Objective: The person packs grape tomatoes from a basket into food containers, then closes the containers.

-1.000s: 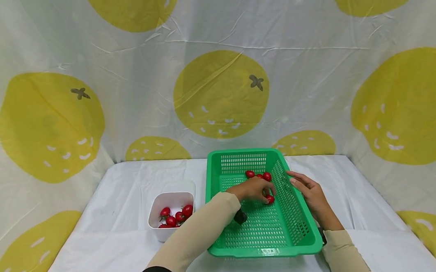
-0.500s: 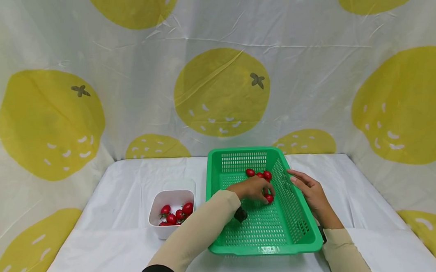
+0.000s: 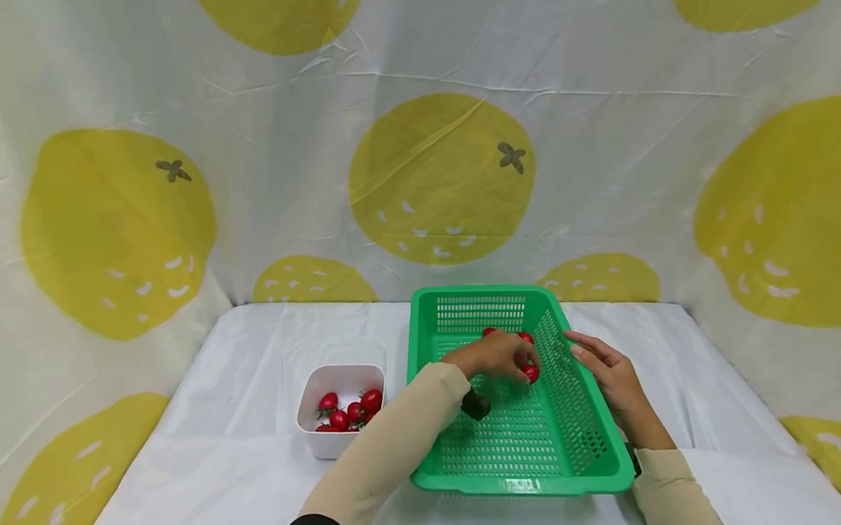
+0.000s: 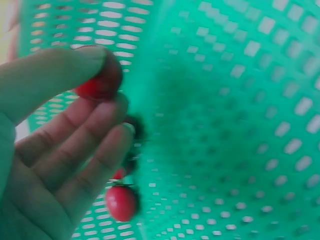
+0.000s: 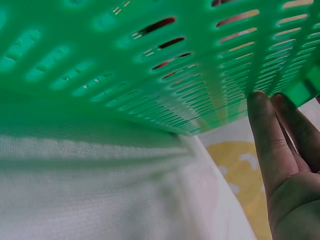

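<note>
My left hand [image 3: 497, 355] reaches into the green plastic basket [image 3: 521, 487] near its right wall. In the left wrist view its thumb and fingers pinch a cherry tomato [image 4: 111, 79], partly covered by the thumb. Another cherry tomato [image 4: 121, 203] with a stem lies in the basket below those fingers. In the head view red tomatoes [image 3: 527, 338] show beyond the hand, partly hidden by it. My right hand [image 3: 615, 379] is at the basket's outer right side. Its fairly straight fingertips [image 5: 260, 102] touch the outer wall under the rim.
A white square container [image 3: 319, 444] with several cherry tomatoes [image 3: 339, 420] inside stands left of the basket. My left forearm passes in front of its right corner. White cloth [image 3: 217, 463] covers the table, and a lemon-patterned curtain [image 3: 281, 182] hangs behind and at both sides.
The head view has shifted slightly, moving the scene right in the picture. My left hand has moved a little toward the back of the basket with the tomato. The right hand stays at the basket's side.
</note>
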A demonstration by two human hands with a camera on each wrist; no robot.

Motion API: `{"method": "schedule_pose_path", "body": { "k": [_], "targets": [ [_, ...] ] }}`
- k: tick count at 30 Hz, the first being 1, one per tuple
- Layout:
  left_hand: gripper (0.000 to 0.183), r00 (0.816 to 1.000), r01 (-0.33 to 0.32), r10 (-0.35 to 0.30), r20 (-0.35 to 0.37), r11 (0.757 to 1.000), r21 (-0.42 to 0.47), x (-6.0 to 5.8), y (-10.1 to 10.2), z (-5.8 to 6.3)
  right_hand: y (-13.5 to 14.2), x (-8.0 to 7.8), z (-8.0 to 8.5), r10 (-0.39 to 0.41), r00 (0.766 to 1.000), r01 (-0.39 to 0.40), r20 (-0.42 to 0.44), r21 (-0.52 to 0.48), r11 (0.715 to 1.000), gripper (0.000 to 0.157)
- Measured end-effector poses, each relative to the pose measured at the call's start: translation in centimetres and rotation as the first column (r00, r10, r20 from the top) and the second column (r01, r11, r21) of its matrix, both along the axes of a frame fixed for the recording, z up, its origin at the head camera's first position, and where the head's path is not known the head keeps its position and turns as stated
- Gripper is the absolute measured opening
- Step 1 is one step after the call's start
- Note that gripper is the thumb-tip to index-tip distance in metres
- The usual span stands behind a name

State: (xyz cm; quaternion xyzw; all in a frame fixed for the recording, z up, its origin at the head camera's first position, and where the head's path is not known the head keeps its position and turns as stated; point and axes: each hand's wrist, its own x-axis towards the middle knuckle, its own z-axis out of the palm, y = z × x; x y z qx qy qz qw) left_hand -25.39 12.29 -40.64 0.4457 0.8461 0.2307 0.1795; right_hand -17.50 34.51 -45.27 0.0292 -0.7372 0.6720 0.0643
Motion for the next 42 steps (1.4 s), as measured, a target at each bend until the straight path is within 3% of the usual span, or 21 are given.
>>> {"method": "schedule_pose_path", "body": {
  "k": [7,10,15,22,28,36,42],
  "targets": [
    [0.027,0.999,0.034,-0.034,-0.001,0.998,0.05,0.2,-0.6,2.3,0.4,-0.1,0.0,-0.017,0.999,0.02,0.04,-0.087,0.996,0.042],
    [0.028,0.998,0.062,-0.063,0.001,0.996,0.069,0.6,-1.0,3.4,0.7,0.1,0.1,-0.023,0.999,0.026,0.042,-0.08,0.996,0.043],
    [0.025,0.998,0.057,-0.06,0.015,0.991,0.119,0.7,-2.3,5.0,1.1,0.4,0.2,-0.028,0.999,0.031,0.044,-0.062,0.998,0.043],
    [0.024,0.998,0.046,-0.051,0.034,0.988,0.147,0.7,-5.0,7.8,1.4,0.3,0.5,-0.037,0.999,0.039,0.035,-0.065,0.997,0.043],
    [0.023,0.997,0.077,-0.075,-0.017,0.987,0.144,1.4,-8.3,9.7,1.3,0.2,0.6,-0.039,0.998,0.041,0.044,-0.056,0.998,0.044],
    [0.027,0.996,0.033,-0.025,-0.086,0.996,0.087,2.8,-13.9,9.7,1.3,0.8,0.5,-0.045,0.998,0.046,0.048,-0.017,0.999,0.044],
    [0.027,0.997,0.0,0.008,-0.077,0.995,0.098,3.7,-17.1,8.9,1.5,1.3,0.5,-0.064,0.997,0.063,0.051,0.004,0.998,0.044]
  ]
}}
